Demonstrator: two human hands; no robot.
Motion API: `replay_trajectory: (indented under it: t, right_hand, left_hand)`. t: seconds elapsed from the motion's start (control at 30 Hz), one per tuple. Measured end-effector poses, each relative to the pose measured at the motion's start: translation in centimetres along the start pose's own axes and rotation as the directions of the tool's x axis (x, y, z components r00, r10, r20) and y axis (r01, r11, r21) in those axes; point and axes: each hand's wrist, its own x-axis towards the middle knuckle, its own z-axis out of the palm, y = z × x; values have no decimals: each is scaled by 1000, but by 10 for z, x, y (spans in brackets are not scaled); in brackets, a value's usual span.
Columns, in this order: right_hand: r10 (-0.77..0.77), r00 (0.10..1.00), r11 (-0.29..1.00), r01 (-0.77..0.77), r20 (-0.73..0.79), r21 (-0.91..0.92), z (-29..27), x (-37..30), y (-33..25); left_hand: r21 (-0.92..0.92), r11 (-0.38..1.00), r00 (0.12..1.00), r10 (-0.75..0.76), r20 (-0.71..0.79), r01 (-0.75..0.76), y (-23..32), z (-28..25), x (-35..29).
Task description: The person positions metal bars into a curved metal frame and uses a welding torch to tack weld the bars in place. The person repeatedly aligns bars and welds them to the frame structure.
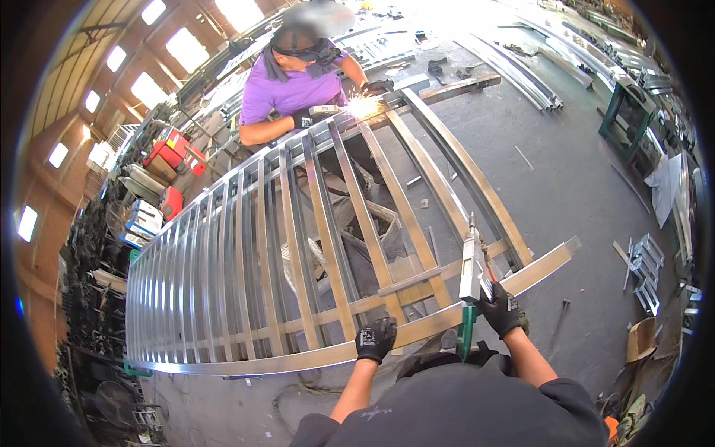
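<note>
A long metal frame [428,255] of many parallel bars lies in front of me. My left hand [376,340], in a black glove, is closed over its near rail [298,360]. Farther right, my gloved right hand [504,310] is closed beside a pale, narrow tool-like piece with a pointed far end [469,270]. Its fingers are partly hidden, so what they grip is unclear. Below that piece a green part [466,333] stands out by my body. Across the frame, a person in a purple shirt [290,89] holds a power tool [325,110], and bright sparks [365,106] fly from the far rail.
Red machines [170,149] and a blue-white machine [143,220] stand at the left. Long metal profiles [514,71] lie on the grey floor at the far right. A green stand [624,119] and a zigzag metal piece [645,272] are at the right.
</note>
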Motion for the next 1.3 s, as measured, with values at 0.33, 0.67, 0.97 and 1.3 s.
replay_trajectory:
  t: [0.33,0.67,0.97,1.3]
  right_hand:
    - [-5,1000,1000,5,-24,1,3,-1,-3]
    - [-83,990,995,76,-116,-64,10,3,5]
    - [-63,997,993,57,-51,-104,12,3,14]
    - [-45,996,998,42,-71,-47,21,6,28]
  left_hand:
    - [-77,997,995,-28,-97,21,-14,17,-6]
    - [-23,998,990,60,-125,-63,-27,30,-2]
    - [14,998,989,66,-134,-65,-22,31,-7]
    - [-66,994,990,-90,-112,83,-13,25,-2]
